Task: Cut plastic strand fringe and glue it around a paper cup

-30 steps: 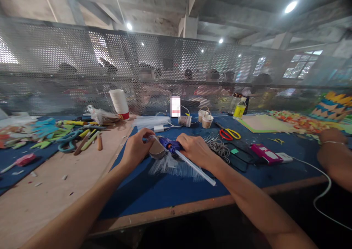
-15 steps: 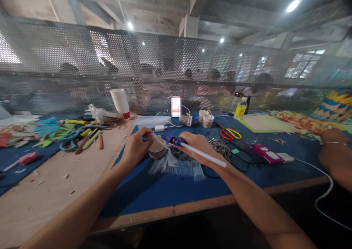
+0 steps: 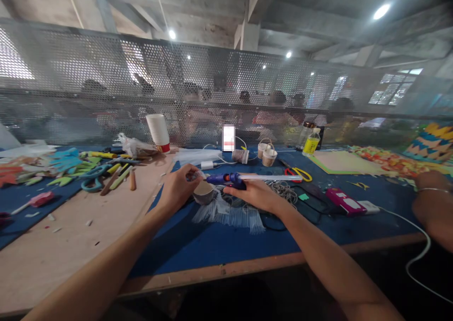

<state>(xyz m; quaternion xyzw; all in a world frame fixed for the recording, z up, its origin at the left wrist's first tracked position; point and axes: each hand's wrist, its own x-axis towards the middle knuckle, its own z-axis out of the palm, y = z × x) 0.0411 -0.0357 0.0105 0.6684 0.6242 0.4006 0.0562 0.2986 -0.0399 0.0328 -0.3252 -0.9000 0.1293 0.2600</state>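
Note:
My right hand [image 3: 253,193] is wrapped around the handle of a blue hot glue gun [image 3: 221,179]. A long clear glue stick [image 3: 272,177] juts from its back end, lying nearly level. The nozzle points left, close to the fingertips of my left hand [image 3: 182,181]. Those fingers are pinched on a small whitish, see-through piece [image 3: 200,174], whose kind I cannot make out. Just under the nozzle and the left fingers stands a small cup [image 3: 204,193], partly covered by them. Beside the cup lies a fringe of clear thin strips [image 3: 233,215].
Tangled grey cord [image 3: 285,192] lies right of my right hand, near red-and-yellow scissors [image 3: 297,174]. Small cups with handles [image 3: 269,156], a spool [image 3: 240,156] and stacked paper cups [image 3: 158,132] stand behind. Another person's arm [image 3: 433,207] rests at far right, near a magenta box [image 3: 345,201].
The glue gun has turned so its glue stick swings up from slanting toward me to nearly level. My right hand has rotated with it; my left hand stays pinched by the cup.

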